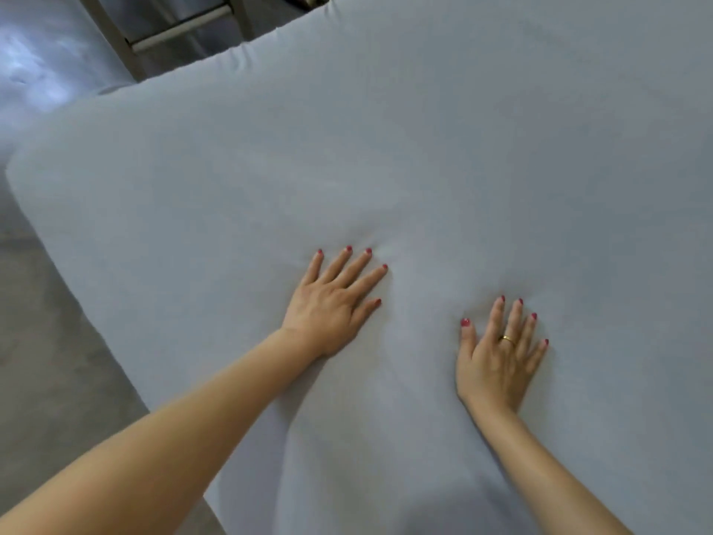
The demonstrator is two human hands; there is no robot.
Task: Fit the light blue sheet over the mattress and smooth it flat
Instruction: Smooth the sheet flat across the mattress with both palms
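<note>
The light blue sheet (pixel 424 148) covers the whole top of the mattress and wraps over its left edge and far corner. My left hand (pixel 332 303) lies flat on the sheet, palm down, fingers spread. My right hand (pixel 499 355), with a gold ring, also presses flat on the fabric a little nearer to me. Shallow dents and soft creases show in the sheet around both hands. Neither hand holds any cloth.
Grey floor (pixel 46 341) runs along the left side of the bed. A wooden frame with a pale rail (pixel 173 28) stands beyond the far left corner. A dark object (pixel 308 0) peeks over the far edge.
</note>
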